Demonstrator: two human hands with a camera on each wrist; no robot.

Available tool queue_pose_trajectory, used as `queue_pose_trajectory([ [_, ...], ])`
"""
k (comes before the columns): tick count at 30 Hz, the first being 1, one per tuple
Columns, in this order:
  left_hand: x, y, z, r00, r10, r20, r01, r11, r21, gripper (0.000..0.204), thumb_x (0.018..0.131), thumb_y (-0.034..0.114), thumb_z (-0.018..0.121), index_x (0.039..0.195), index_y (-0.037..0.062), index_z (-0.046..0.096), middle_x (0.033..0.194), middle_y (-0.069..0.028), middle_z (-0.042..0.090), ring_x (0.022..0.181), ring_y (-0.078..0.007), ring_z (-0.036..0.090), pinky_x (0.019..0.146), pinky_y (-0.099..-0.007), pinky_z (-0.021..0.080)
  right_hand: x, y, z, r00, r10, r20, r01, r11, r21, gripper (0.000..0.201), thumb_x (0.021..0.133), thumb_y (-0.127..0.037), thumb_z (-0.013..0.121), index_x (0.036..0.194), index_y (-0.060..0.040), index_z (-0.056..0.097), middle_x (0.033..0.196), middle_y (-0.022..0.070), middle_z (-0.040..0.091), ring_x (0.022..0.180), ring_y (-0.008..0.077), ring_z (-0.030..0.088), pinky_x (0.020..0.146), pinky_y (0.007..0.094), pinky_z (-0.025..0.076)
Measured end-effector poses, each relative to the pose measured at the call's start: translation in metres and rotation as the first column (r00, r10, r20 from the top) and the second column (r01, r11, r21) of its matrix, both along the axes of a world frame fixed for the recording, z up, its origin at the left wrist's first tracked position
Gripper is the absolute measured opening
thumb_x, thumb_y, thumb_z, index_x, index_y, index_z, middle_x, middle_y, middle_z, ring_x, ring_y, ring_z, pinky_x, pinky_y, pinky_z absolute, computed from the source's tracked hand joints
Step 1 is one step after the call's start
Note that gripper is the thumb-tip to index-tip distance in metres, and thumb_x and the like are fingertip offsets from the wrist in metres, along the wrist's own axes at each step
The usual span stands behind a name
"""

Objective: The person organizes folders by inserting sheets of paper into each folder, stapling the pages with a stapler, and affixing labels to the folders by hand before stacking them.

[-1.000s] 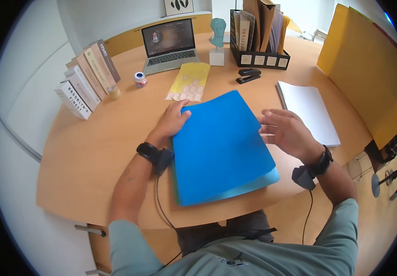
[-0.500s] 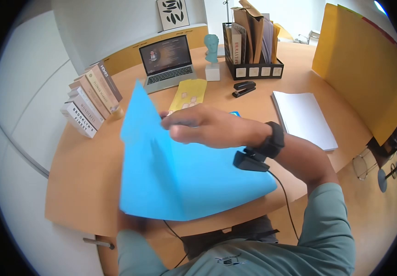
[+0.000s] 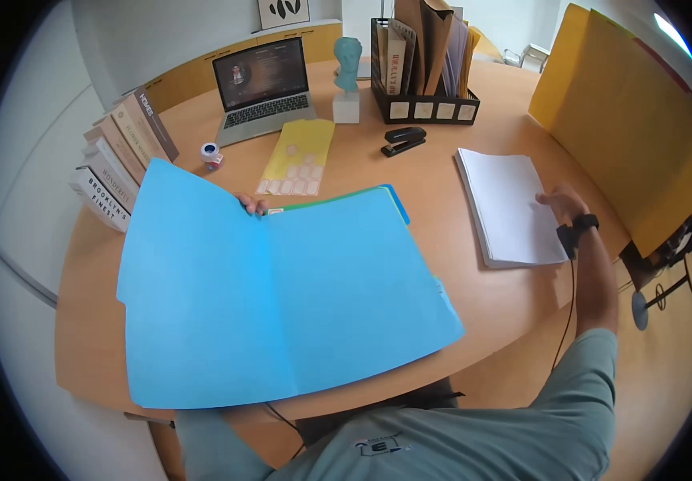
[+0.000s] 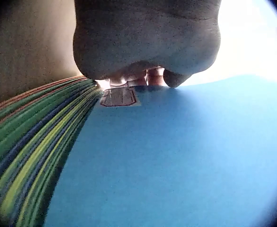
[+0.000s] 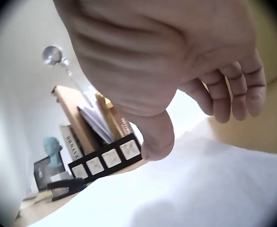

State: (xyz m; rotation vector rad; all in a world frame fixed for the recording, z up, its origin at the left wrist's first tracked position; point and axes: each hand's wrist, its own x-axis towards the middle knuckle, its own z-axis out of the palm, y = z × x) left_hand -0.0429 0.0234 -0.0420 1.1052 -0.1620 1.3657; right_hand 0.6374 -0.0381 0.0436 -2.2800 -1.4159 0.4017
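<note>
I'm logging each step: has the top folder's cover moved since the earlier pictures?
Yes: in the head view the cover has swung open leftward, toward the row of books.

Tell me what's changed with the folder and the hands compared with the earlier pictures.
The blue folder was closed; its cover has swung to the person's left and now lies open. The right hand has left the folder and moved right to the edge of the white paper stack. The left hand is still at the folder, mostly hidden. The laptop and stapler haven't moved.
</note>
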Motion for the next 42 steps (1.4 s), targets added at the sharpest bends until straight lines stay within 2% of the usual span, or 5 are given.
queue_pose_trajectory([
  [7,-0.005,-0.020,0.013,0.994,0.035,-0.107,-0.053,0.984,-0.168,0.046,0.101,0.043,0.050,0.121,0.0026,0.057,0.107,-0.0080,0.059,0.110,-0.0292,0.045,0.101,-0.0490,0.038,0.019,0.009,-0.029,0.875,-0.008,-0.483,0.050,0.996,0.075,0.018,0.079,-0.005,0.074,0.093,0.0051,0.067,0.078,0.0116,0.066,0.068,0.0208,0.063,0.064,0.0340,0.049],
  [18,-0.023,-0.004,0.002,0.997,-0.031,-0.068,0.019,0.986,-0.164,0.039,0.101,0.036,0.050,0.122,0.0041,0.058,0.109,-0.0098,0.060,0.112,-0.0285,0.049,0.105,-0.0518,0.038,0.027,-0.002,0.005,0.972,0.147,-0.182,-0.049,0.889,0.455,0.010,0.089,-0.013,0.063,0.086,-0.0027,0.064,0.073,-0.0022,0.056,0.061,0.0088,0.052,0.053,0.0280,0.040],
  [25,-0.016,-0.013,0.011,0.989,-0.118,-0.093,0.110,0.990,-0.085,0.039,0.101,0.036,0.050,0.122,0.0042,0.058,0.108,-0.0098,0.060,0.112,-0.0284,0.049,0.104,-0.0518,0.038,-0.106,-0.039,0.100,0.756,0.509,-0.412,-0.220,0.790,0.572,0.015,0.097,-0.020,0.059,0.096,-0.0049,0.062,0.079,-0.0056,0.057,0.066,0.0016,0.050,0.059,0.0185,0.040],
  [30,-0.018,-0.010,0.013,0.984,-0.145,-0.103,0.139,0.988,-0.064,0.039,0.101,0.036,0.050,0.122,0.0042,0.058,0.108,-0.0099,0.060,0.111,-0.0283,0.050,0.104,-0.0517,0.038,-0.198,-0.021,0.074,0.542,0.668,-0.510,-0.319,0.725,0.611,0.022,0.095,-0.022,0.061,0.098,-0.0001,0.063,0.080,-0.0028,0.058,0.067,0.0050,0.052,0.058,0.0213,0.041],
  [42,-0.024,-0.001,0.012,0.977,-0.167,-0.132,0.161,0.985,-0.054,0.038,0.101,0.036,0.050,0.121,0.0043,0.059,0.107,-0.0099,0.061,0.110,-0.0280,0.051,0.104,-0.0516,0.038,-0.302,-0.048,0.016,0.665,0.557,-0.497,-0.604,0.793,0.081,0.021,0.096,-0.011,0.059,0.102,0.0085,0.059,0.075,0.0082,0.063,0.061,0.0107,0.059,0.051,0.0249,0.044],
])
